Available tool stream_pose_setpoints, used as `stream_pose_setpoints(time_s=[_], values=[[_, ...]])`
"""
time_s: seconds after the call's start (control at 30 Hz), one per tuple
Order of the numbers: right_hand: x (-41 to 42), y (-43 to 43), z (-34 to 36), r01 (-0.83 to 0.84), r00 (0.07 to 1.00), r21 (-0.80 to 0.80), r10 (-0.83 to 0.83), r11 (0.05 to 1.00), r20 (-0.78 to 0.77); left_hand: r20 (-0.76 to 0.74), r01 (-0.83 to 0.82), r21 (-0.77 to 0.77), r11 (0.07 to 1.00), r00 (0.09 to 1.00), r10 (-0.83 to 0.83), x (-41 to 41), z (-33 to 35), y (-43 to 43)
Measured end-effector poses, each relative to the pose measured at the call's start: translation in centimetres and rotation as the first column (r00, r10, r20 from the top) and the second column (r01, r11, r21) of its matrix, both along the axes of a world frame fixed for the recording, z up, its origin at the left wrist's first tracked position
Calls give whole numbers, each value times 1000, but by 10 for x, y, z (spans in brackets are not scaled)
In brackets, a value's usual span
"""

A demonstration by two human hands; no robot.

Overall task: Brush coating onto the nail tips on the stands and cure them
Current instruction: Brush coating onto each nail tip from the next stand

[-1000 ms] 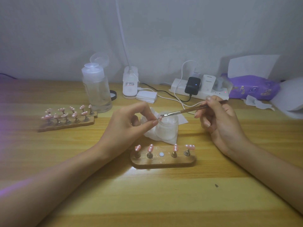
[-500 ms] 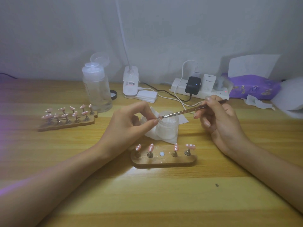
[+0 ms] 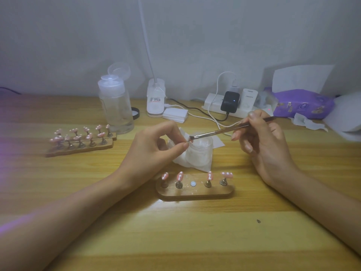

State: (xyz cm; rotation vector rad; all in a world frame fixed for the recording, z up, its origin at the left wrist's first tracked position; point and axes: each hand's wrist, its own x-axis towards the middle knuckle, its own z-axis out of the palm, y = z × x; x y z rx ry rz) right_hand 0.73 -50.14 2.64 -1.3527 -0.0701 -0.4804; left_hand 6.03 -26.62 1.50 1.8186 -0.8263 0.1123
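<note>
left hand (image 3: 156, 147): thumb and forefinger pinch one nail tip (image 3: 188, 141), mostly hidden, raised over the jar (image 3: 199, 151).
right hand (image 3: 263, 145): fingers closed round the brush (image 3: 220, 131), bristles at that tip.
near stand (image 3: 195, 193): four tips seated, middle spot bare.
far stands (image 3: 78, 147): full, well apart.
change in the last second: almost none, the brush barely shifted.
judgement: coating stroke under way, curing not begun.

Between our left hand (image 3: 154, 149) and right hand (image 3: 263, 139) the jar (image 3: 199, 153) sits on a tissue (image 3: 218, 143). One stand (image 3: 195, 193) lies before them, two more stands (image 3: 80, 145) left, the bottle (image 3: 116, 108) behind those.
</note>
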Motion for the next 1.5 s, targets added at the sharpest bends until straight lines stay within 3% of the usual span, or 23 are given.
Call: stream_pose_setpoints(time_s=[0.13, 0.33, 0.57, 0.77, 0.9, 1.0, 1.1, 1.23, 1.37, 1.5], values=[[1, -1, -1, 48, 997, -40, -50, 998, -57, -6, 3, -6, 1000, 1000, -3, 0, 0, 0], [-1, 1, 2, 9, 1000, -5, -8, 1000, 25, 0, 1, -2, 1000, 1000, -1, 0, 0, 0], [1, -1, -1, 55, 998, -71, -57, 996, -36, -10, -11, -5, 1000, 1000, 11, -1, 1, 0], [1, -4, 0, 87, 996, 4, -86, 996, -36, -99, -11, -213, 977, 995, -11, -3, 7, 1], [1, -3, 1, 98, 994, 25, -97, 995, -60, -38, -49, -288, 956, 998, 40, -7, 14, 7], [0, -4, 1, 113, 991, 24, -111, 993, -70, 56, -57, -234, 971, 996, 72, -16, 22, 9], [-2, -4, 2, 117, 991, 55, -113, 992, -72, 147, 25, -182, 983, 989, 2, -25, 38, 8], [-2, -4, 3, 123, 989, 71, -117, 990, -86, 303, 29, 124, 992, 951, -66, -35, 53, 8], [-2, -5, 2, 123, 988, 72, -116, 990, -98, 200, 62, 234, 970, 974, -111, -44, 49, 5], [-2, -5, 2, 121, 989, 61, -114, 991, -97, 250, 14, 312, 950, 963, -96, -49, 37, -4]])
